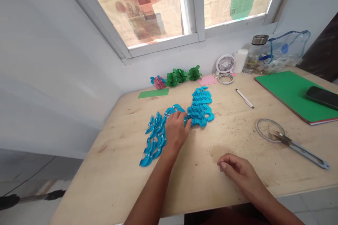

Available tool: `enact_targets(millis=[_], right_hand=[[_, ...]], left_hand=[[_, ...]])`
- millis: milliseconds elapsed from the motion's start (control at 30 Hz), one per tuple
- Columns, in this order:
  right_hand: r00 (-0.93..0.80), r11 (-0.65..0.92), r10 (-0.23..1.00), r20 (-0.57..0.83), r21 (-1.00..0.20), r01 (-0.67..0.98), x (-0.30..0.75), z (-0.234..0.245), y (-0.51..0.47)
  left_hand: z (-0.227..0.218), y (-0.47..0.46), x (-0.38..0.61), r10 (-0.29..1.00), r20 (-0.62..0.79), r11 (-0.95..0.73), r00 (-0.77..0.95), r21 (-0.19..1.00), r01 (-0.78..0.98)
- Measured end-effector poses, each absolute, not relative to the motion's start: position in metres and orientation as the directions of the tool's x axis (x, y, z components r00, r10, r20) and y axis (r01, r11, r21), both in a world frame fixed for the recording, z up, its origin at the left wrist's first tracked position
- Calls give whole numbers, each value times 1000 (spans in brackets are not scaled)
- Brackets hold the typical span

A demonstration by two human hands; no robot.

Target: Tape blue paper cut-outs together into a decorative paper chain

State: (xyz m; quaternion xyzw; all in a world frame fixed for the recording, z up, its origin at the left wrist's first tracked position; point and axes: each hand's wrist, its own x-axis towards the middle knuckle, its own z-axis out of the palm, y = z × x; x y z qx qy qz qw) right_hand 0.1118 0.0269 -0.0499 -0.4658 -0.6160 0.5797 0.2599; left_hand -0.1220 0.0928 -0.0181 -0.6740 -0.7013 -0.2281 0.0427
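Note:
Blue folded paper pieces lie in two groups on the wooden table [126, 168]. In the left group [155, 139] the curved pieces bear small white patches. The right group [200, 107] is a dense row of pleated, rounded pieces. My left hand [177, 128] reaches in between the groups, its fingers and thumb bent around the edge of a blue paper piece [186, 119]; the fingertips are partly hidden. Nearer the table's front edge, my right hand [236, 168] rests with curled fingers and nothing visible in them.
Green paper flowers [180, 75] and a pink one [159, 82] stand along the wall. Rolls of tape [225, 78], a small fan [225, 64] and a bottle [255, 54] are at the back. A pen [244, 98], a cutter [303, 150], green sheets [287, 91] and a phone [323, 96] lie rightward.

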Motion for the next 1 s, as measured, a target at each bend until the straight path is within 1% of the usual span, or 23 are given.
enact_targets(millis=[167, 300, 433, 600, 767, 900, 1000], right_hand=[[-448, -99, 869, -209, -962, 256, 113, -51, 27], [-450, -102, 867, -213, -961, 258, 113, -52, 28], [-466, -89, 861, -204, -962, 257, 113, -54, 27], [-460, -89, 863, -209, -959, 268, 112, -50, 25], [-437, -86, 876, -206, -956, 280, 110, -47, 24], [-441, -80, 873, -207, -954, 288, 109, -49, 24], [-438, -76, 877, -200, -955, 285, 110, -50, 24]], left_hand=[[-29, 120, -132, 956, 292, -76, 13, 207, 975], [-34, 108, -156, 964, 265, -81, 29, 188, 979], [-39, 90, -188, 967, 238, -131, 87, 176, 976], [-47, 72, -234, 964, 251, -141, 93, 180, 974], [-44, 65, -257, 950, 304, -132, 67, 199, 971], [-39, 73, -226, 930, 360, -169, 76, 232, 958], [-34, 83, -184, 919, 372, -239, 131, 260, 936]])
